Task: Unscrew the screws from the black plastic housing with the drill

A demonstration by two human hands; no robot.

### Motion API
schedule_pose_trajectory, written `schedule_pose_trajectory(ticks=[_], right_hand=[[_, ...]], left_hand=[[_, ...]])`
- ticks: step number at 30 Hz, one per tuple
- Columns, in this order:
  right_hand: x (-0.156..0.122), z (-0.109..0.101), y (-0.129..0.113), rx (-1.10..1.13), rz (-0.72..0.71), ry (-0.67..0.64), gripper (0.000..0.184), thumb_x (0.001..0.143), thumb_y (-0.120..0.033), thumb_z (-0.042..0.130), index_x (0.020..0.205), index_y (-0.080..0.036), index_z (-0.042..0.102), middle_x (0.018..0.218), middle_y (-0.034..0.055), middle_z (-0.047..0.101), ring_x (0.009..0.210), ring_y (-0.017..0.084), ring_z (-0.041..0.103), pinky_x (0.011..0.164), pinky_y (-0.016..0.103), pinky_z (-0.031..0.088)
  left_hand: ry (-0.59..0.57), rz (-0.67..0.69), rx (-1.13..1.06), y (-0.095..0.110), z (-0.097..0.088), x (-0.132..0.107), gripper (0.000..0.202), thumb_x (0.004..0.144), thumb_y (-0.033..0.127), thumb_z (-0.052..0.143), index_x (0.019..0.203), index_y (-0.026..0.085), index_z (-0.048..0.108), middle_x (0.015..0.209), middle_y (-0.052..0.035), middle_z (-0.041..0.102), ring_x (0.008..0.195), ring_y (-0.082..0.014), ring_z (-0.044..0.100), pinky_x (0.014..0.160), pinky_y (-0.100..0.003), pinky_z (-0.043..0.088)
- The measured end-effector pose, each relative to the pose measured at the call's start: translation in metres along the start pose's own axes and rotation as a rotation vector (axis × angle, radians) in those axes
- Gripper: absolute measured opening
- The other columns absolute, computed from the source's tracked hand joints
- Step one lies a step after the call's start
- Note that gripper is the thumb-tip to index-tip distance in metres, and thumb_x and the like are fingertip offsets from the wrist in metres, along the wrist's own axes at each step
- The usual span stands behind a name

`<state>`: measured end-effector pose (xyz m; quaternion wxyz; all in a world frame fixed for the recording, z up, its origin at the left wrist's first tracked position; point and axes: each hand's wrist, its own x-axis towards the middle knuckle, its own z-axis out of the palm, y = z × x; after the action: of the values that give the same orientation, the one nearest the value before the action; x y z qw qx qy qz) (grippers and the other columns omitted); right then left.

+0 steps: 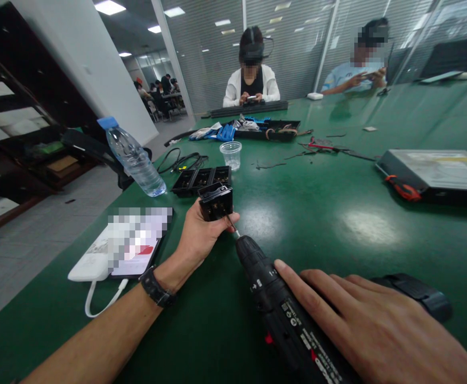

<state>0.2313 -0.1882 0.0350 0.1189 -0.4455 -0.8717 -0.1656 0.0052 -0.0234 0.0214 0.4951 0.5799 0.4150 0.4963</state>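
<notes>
My left hand (205, 229) holds the black box (216, 207) at centre, over the tabletop (297, 186). My right hand (377, 320) grips the drill (283, 306) at five o'clock, bit (233, 225) at the box's lower edge; contact I can't tell. Bottle (137, 160) at ten, phone (142, 253) at eight.

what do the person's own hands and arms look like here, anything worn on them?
The left hand wears no glove; a dark, broad band circles that wrist, and the forearm above it is largely uncovered. The right hand shows no glove or ring.
</notes>
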Motion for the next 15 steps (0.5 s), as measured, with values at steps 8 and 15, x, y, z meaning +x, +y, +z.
schedule_pose_trajectory(ticks=[8, 15], right_hand=[[0.0015, -0.0014, -0.0012, -0.019, -0.001, 0.015, 0.075, 0.077, -0.003, 0.042, 0.152, -0.009, 0.040, 0.097, 0.0079, 0.074, 0.064, 0.020, 0.069, 0.059, 0.034, 0.058], [-0.0008, 0.0026, -0.0044, -0.033, -0.002, 0.047, 0.080, 0.073, -0.001, 0.042, 0.153, -0.010, 0.041, 0.102, 0.0091, 0.075, 0.067, 0.020, 0.071, 0.062, 0.035, 0.060]], left_hand=[[0.016, -0.008, -0.015, -0.0014, 0.0003, -0.0010, 0.037, 0.068, 0.030, 0.088, 0.093, 0.016, 0.064, 0.090, -0.0024, 0.070, 0.067, -0.0127, 0.064, 0.062, -0.029, 0.057], [0.009, 0.007, -0.011, -0.0041, -0.0016, 0.0018, 0.038, 0.066, 0.028, 0.089, 0.093, 0.017, 0.064, 0.089, -0.0023, 0.070, 0.068, -0.0137, 0.065, 0.063, -0.030, 0.058]])
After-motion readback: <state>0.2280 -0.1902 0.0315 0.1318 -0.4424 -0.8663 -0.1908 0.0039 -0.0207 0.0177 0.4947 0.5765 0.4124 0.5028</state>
